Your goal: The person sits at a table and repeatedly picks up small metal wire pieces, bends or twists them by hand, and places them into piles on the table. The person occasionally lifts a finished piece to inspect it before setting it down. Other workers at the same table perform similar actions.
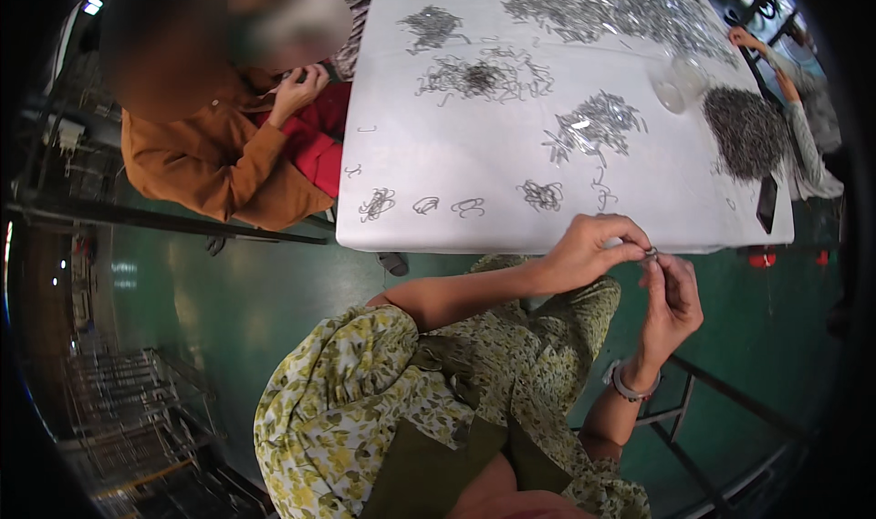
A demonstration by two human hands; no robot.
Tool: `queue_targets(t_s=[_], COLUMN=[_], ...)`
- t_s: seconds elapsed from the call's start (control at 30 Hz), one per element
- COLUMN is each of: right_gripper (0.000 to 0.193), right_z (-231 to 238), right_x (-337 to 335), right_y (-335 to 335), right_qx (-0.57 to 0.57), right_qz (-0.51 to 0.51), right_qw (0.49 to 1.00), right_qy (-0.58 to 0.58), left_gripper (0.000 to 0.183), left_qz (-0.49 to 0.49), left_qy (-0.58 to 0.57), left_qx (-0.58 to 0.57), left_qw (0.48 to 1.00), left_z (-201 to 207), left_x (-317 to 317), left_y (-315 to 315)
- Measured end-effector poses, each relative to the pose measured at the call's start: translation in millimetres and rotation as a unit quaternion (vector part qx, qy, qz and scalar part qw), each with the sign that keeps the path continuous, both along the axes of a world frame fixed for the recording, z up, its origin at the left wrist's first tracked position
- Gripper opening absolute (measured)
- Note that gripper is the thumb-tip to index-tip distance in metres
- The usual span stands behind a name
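Note:
At the near edge of the white table, my two hands meet fingertip to fingertip. My left hand (593, 253) is closed in a pinch, and my right hand (672, 307), with bands on its wrist, pinches from the other side. Between them is a small bent metal hook (651, 253), partly hidden by the fingers. Just beyond my left hand lies a small heap of wire hooks (542, 195), with a few loose hooks (602, 191) to its right. Further left along the edge are more small groups of hooks (377, 204).
The white table (438, 154) bears a larger hook pile (479, 77), shiny strip-like pieces (598, 127), a clear plastic container (680, 86), a dark heap of small metal parts (744, 131) and a phone (767, 202). Co-workers sit at left and far right. A metal frame (680, 410) stands beside me.

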State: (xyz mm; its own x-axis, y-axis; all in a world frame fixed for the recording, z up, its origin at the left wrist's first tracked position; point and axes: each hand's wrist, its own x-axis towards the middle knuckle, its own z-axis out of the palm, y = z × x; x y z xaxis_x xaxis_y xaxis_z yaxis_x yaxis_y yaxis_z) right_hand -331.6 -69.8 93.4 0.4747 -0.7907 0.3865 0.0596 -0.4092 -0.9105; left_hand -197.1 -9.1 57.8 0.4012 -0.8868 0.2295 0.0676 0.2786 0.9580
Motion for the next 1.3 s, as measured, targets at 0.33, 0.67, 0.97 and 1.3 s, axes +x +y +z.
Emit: queue_targets(t_s=[0.33,0.67,0.97,1.3], right_gripper=[0.009,0.009,0.008,0.006], right_z=[1.1,-0.2,0.8,31.2], right_x=[-2.8,-4.0,-6.3,2.5], right_y=[-5.1,-10.1,-9.7,0.4], right_qx=[-0.003,0.019,0.089,0.043], right_qz=[-0.021,0.044,0.027,0.017], right_qw=[0.999,0.999,0.994,0.994], right_qy=[0.039,0.019,0.058,0.100], left_gripper=[0.009,0.013,0.013,0.026], left_qz=[-0.019,-0.017,-0.067,0.255], left_qy=[0.008,0.018,-0.006,-0.414], left_qx=[0.001,-0.010,0.003,0.216], left_qw=[1.000,1.000,0.998,0.847], left_z=[6.1,8.8,-1.2,-42.7], left_x=[3.3,10.1,18.6,201.6], left_y=[5.7,8.7,13.4,-12.6])
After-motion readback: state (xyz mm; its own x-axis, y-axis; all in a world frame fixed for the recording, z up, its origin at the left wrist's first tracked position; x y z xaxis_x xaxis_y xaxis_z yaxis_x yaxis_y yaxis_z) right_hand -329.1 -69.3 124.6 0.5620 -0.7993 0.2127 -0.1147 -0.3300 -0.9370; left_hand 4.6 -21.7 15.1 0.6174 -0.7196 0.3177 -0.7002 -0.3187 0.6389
